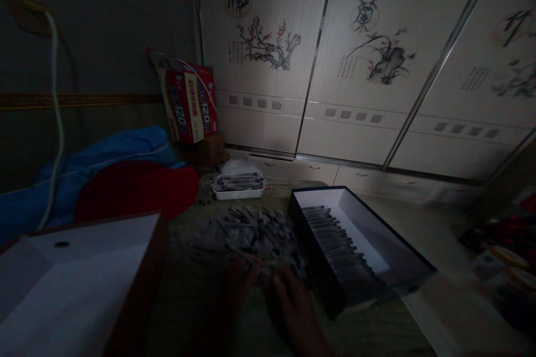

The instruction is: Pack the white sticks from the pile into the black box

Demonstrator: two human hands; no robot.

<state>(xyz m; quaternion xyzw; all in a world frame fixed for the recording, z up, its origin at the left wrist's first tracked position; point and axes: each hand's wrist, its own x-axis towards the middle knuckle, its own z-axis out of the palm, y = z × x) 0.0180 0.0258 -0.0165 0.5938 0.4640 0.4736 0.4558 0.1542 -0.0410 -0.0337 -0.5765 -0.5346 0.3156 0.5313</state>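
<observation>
In dim light, my left hand (pixel 239 281) is closed with its fingertips around a thin, pale pen (pixel 253 259). The pen's near end reaches the fingertips of my right hand (pixel 291 295), which are also pinched together on it; the exact contact is dark and blurred. Just beyond both hands lies a loose pile of pens (pixel 255 228) with clear barrels and dark parts. To the right stands an open dark box (pixel 389 240) with a white inside. Along its left side, clear-and-dark pens (pixel 330 240) lie stacked in a row.
A white tray (pixel 238 194) of similar thin pieces stands behind the pile. An open reddish-brown box (pixel 142 273) with a white inside is at left. Behind it lie red cloth (pixel 138 187) and blue cloth (pixel 117 148). A red carton (pixel 190 103) stands near the cabinet doors (pixel 259 122).
</observation>
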